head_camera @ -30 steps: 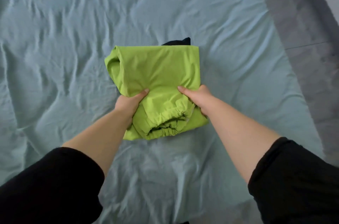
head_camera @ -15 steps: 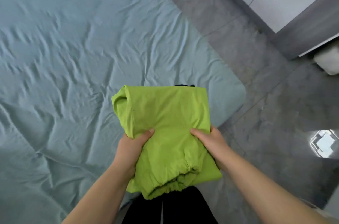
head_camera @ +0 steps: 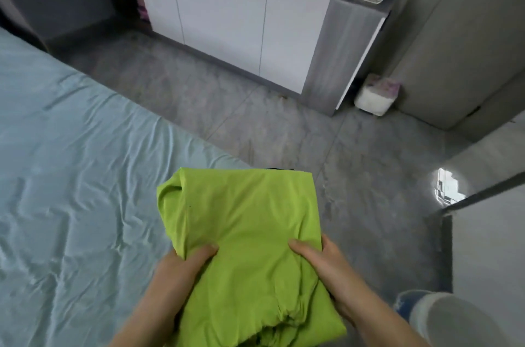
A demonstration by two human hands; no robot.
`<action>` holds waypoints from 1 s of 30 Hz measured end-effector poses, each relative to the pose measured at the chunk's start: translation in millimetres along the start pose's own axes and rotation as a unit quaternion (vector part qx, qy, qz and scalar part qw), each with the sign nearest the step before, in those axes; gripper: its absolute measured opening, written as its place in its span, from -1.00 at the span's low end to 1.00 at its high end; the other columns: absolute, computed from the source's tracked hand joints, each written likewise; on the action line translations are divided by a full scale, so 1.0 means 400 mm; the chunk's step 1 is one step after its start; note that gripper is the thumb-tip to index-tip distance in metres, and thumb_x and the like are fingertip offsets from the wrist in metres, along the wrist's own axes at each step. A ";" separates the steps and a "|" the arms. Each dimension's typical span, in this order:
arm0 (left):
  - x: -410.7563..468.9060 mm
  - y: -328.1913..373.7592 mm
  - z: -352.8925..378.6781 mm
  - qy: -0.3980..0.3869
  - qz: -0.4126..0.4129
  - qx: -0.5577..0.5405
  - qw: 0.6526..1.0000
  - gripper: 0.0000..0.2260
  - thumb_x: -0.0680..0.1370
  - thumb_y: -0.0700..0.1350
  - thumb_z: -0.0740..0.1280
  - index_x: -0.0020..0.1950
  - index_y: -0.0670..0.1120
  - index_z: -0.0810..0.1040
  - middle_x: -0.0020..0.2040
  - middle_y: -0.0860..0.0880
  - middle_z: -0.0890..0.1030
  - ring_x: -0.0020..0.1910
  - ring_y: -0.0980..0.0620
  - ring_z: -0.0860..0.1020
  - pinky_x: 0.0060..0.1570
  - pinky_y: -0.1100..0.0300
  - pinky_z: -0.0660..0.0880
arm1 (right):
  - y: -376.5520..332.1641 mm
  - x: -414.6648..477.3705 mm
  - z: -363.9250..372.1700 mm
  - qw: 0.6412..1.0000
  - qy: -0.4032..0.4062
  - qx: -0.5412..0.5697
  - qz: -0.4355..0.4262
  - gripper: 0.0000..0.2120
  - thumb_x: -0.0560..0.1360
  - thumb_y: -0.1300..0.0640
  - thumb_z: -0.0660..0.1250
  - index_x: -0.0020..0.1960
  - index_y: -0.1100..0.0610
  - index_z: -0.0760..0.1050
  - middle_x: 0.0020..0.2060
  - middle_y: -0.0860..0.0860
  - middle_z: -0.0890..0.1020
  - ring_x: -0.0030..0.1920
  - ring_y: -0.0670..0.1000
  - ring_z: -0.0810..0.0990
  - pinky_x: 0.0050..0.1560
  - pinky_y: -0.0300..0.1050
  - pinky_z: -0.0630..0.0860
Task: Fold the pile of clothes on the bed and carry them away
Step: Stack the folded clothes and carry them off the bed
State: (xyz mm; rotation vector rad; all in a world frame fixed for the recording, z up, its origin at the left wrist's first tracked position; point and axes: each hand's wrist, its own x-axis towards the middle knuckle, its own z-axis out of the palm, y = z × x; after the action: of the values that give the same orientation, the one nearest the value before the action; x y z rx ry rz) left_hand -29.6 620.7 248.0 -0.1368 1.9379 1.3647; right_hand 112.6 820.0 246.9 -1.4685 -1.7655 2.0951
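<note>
Clothes in a folded green bundle (head_camera: 244,233) hang just off the bed (head_camera: 71,162), left hand (head_camera: 181,270) and right hand (head_camera: 321,258) each with fingers clamped on a side (thumbs on top, probably to hold the folds)

No writing can be read anywhere in view.
The white pack (head_camera: 374,99) on the floor beside the wardrobe (head_camera: 227,20) carries a pink and purple print, but it is too blurred to make out as words, a brand or a number. The folded green clothes (head_camera: 244,233) show only plain cloth on the side facing the camera.
</note>
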 end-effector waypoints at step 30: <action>0.456 0.716 1.004 -0.173 0.073 0.084 0.979 -0.75 0.41 0.03 0.49 0.01 -0.05 0.59 -0.22 0.08 0.72 -0.24 0.07 0.69 -0.20 0.15 0.54 | -0.473 0.539 -0.843 0.973 0.196 0.105 -0.063 -0.67 0.45 0.15 0.43 0.20 0.03 0.50 0.01 -0.02 0.68 0.01 0.01 0.66 0.18 0.05 0.54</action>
State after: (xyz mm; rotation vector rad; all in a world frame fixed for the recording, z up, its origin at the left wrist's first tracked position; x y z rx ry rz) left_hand -92.5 1141.0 293.0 0.3110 1.7806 1.2156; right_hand 116.9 1260.4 292.0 -1.5324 -1.4067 1.7207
